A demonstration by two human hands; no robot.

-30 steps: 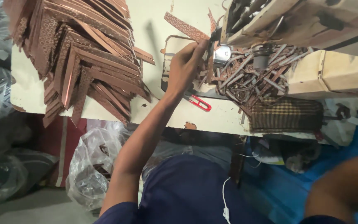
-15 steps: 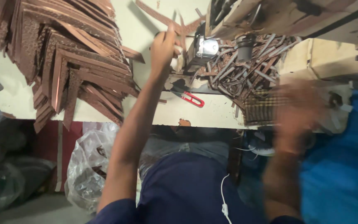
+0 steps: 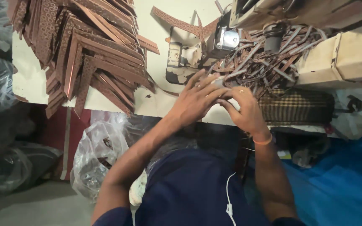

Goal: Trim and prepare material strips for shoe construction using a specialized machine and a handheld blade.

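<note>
My left hand [image 3: 197,98] lies with its fingers spread at the front edge of the cream table [image 3: 26,79]. My right hand [image 3: 244,109], with an orange band at the wrist, is curled against it, fingertips touching. Both hands sit at the near side of a heap of loose brown strips [image 3: 269,58]. Whether anything is pinched between them is hidden. Just beyond stands a sewing machine head [image 3: 227,37], with a patterned brown strip [image 3: 177,21] lying at its needle.
A big stack of brown patterned angled strips [image 3: 84,54] covers the table's left part. A checked woven basket [image 3: 298,106] hangs at the right edge. Clear plastic bags [image 3: 101,150] lie on the floor at left, blue sheeting [image 3: 344,180] at right.
My left hand came down from the strip at the machine to the table's front edge. My right hand swung in from the right and met it. The red-handled scissors are now covered.
</note>
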